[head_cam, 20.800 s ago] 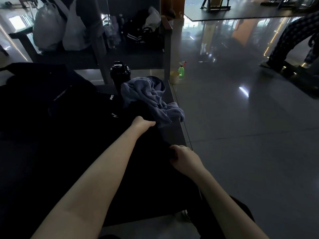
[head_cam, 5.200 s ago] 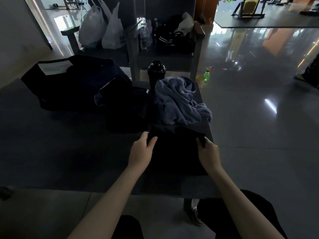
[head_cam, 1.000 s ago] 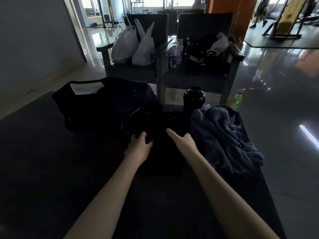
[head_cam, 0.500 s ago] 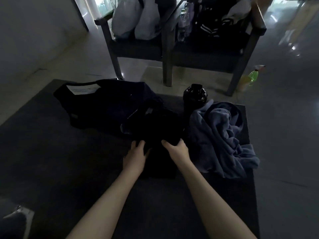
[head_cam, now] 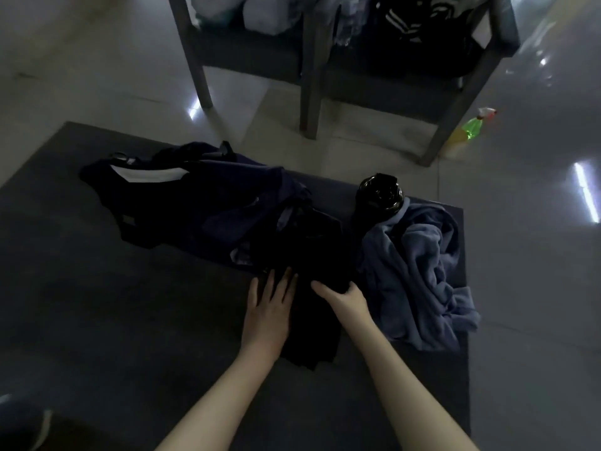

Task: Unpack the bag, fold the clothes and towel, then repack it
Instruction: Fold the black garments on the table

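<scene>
A folded black garment (head_cam: 317,323) lies on the dark table (head_cam: 130,320) between my hands. My left hand (head_cam: 268,307) lies flat on its left edge with straight fingers. My right hand (head_cam: 343,296) grips the garment's far right part, thumb and fingers around a fold. Behind them sits a dark navy bag (head_cam: 195,203) with a white label. A crumpled blue-grey towel (head_cam: 419,271) is heaped to the right. A black shaker bottle (head_cam: 379,193) stands behind the towel.
Two chairs (head_cam: 325,60) stand beyond the table, loaded with plastic bags and a dark jacket. A green spray bottle (head_cam: 471,126) stands on the glossy floor at the right. The table's right edge runs close to the towel.
The camera has tilted further down. My hands have stayed on the black garment; the left one now lies flatter on it.
</scene>
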### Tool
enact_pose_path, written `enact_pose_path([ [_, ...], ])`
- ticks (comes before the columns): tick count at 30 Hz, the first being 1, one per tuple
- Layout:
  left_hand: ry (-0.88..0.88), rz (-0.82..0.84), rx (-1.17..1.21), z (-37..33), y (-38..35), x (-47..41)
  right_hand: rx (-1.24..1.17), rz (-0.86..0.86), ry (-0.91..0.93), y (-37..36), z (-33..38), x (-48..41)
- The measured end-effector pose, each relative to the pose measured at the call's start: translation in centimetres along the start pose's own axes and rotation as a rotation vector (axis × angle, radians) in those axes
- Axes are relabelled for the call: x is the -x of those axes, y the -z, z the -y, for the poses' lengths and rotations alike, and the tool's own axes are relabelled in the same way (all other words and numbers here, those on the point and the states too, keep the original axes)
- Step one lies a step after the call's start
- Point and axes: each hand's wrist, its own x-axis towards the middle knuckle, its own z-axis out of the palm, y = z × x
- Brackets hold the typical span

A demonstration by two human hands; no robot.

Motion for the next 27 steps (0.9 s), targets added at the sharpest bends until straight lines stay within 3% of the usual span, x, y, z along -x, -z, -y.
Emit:
enact_pose_path([
  [8,-0.130,0.105,0.332,2.3,2.3,-0.2,-0.206,-0.023,-0.074,-1.7,2.4,1.5],
  [18,-0.293,0.201,0.409,5.6,6.1,0.5,-0.316,-0.022,-0.013,-2.1,4.5,5.9],
  [27,-0.300,0.025,0.344,7.0,11.6,4.9,-0.308,0.014,0.064,-1.5,8.2,12.2],
])
